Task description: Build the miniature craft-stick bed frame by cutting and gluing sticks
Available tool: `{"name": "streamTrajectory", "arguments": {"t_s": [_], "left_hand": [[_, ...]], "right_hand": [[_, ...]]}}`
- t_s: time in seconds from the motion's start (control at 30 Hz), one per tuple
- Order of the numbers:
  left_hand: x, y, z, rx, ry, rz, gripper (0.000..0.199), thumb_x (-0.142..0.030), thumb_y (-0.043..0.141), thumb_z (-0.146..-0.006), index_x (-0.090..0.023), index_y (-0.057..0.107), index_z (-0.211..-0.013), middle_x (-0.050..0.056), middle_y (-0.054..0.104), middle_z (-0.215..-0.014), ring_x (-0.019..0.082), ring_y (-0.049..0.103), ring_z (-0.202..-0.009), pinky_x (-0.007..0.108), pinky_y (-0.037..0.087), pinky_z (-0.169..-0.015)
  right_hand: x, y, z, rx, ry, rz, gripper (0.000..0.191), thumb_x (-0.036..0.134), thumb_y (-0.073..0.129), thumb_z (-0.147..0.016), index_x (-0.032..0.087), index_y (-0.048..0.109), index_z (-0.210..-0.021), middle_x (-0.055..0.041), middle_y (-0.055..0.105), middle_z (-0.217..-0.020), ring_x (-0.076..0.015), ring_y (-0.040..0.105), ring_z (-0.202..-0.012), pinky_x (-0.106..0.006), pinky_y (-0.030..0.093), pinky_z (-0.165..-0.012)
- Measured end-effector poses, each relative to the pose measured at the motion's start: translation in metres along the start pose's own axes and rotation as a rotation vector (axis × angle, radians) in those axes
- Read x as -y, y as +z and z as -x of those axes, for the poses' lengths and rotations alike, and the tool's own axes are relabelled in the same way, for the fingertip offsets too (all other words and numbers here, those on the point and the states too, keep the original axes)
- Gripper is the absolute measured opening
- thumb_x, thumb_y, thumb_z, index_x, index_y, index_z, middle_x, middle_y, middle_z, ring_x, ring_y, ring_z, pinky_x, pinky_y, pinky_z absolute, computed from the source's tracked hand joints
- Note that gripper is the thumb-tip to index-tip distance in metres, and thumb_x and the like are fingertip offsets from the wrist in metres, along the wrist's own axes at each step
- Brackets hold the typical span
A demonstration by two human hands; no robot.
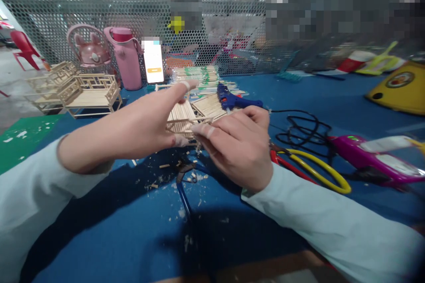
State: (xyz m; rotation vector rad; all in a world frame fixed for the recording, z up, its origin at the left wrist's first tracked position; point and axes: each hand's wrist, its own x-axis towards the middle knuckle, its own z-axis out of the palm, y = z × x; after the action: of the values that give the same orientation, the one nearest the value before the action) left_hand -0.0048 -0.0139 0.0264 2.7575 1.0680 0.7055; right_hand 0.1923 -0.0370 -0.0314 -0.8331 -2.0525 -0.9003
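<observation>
Left hand (pixel 149 117): spread wide around stick frame (pixel 180 120), grip unclear
Right hand (pixel 244 146): closed, pinching its edge
Stick frame: near centre; slats (pixel 182 111) apparently laid, sides seemingly unfinished
Wooden bench (pixel 89 96): assembled, ten o'clock

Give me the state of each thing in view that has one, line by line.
Left hand: spread around the stick piece, grip unclear
Right hand: pinching the stick piece
Phone: upright, screen lit
Pink bottle: upright, capped
Glue gun: lying down
Blue pliers: lying splayed
Small bench: upright
</observation>
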Motion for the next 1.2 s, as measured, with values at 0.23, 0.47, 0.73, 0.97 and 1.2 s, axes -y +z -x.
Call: {"name": "streamTrajectory", "arguments": {"t_s": [0.23,0.47,0.73,0.97,1.2], "left_hand": [[-0.028,-0.008,0.008,0.025,-0.010,0.002,0.031,-0.034,0.052,-0.088,-0.016,0.062,-0.065,-0.001,0.056,-0.058,0.011,0.050,-0.056,0.023,0.038,-0.058],[-0.032,0.007,0.018,0.090,-0.088,0.322,0.020,-0.027,0.054,-0.088,-0.017,0.064,-0.074,-0.003,0.056,-0.062,0.008,0.044,-0.057,0.019,0.033,-0.055],[-0.038,0.059,0.054,0.110,-0.487,1.059,0.019,-0.031,0.056,-0.084,-0.013,0.058,-0.080,-0.001,0.054,-0.073,0.009,0.046,-0.067,0.020,0.039,-0.064],[-0.041,0.081,0.061,0.156,-0.497,1.059,0.026,-0.027,0.056,-0.082,-0.014,0.065,-0.103,0.004,0.067,-0.092,0.014,0.057,-0.081,0.026,0.044,-0.076],[-0.039,0.084,0.061,-0.054,-0.466,1.025,0.023,-0.026,0.055,-0.081,-0.014,0.070,-0.093,0.004,0.072,-0.089,0.015,0.060,-0.077,0.026,0.046,-0.076]], "right_hand": [[-0.001,-0.017,0.000,-0.157,0.018,-0.144,0.009,0.017,0.067,-0.080,0.024,0.064,-0.085,0.0040,0.062,-0.063,-0.0122,0.054,-0.063,-0.034,0.034,-0.075],[-0.003,-0.017,0.005,-0.136,0.086,-0.318,0.010,0.022,0.066,-0.079,0.026,0.058,-0.084,0.0051,0.064,-0.071,-0.0124,0.059,-0.066,-0.038,0.038,-0.084],[-0.017,-0.025,0.013,-0.152,0.324,-0.408,0.022,0.024,0.064,-0.076,0.022,0.055,-0.095,-0.0046,0.064,-0.088,-0.0194,0.063,-0.081,-0.035,0.050,-0.073],[-0.061,-0.076,0.069,0.576,0.562,-0.026,0.020,0.037,0.049,-0.084,0.021,0.061,-0.080,-0.0068,0.069,-0.078,-0.0227,0.065,-0.068,-0.035,0.048,-0.060],[-0.025,-0.082,0.076,0.654,0.539,-0.175,0.029,0.043,0.046,-0.088,0.020,0.061,-0.097,-0.0106,0.069,-0.095,-0.0247,0.066,-0.088,-0.039,0.052,-0.077]]}}
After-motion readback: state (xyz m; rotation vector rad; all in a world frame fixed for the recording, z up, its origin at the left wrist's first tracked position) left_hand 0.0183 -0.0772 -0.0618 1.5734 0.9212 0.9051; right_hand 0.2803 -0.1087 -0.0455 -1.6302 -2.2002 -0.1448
